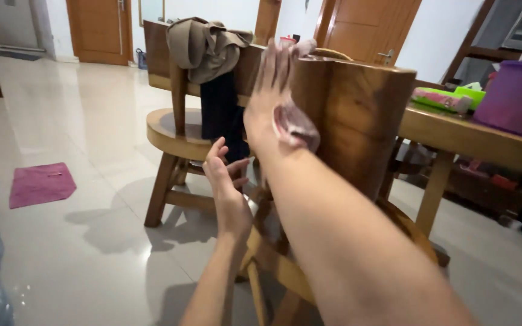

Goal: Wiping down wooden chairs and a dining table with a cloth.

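Right forearm fills the lower frame, nearest the camera. Right hand [276, 99] is flat against the backrest of the near wooden chair [357, 121], fingers spread and pointing up, pressing a small pale cloth [297, 127] against the wood under the palm. Cloth is crumpled, mostly hidden by the hand; long axis cannot be told. Backrest stands upright, long axis vertical. Left hand [228, 181] sits lower, to the left of the chair, fingers loosely curled and apart, holding nothing visible; whether it touches the chair frame cannot be told.

Two wooden chairs in view: the near one, and a second chair [173, 130] behind it on the left, with a beige garment [206, 45] and a dark garment [219, 108] draped over its back. Desk [472, 136] on the right: one purple tub [515, 96] near the right edge, one green-and-pink packet [442, 98] at its near edge beside the chair. One pink mat [40, 184] lies on the glossy tiled floor [92, 241], far left. Two wooden doors in the background.
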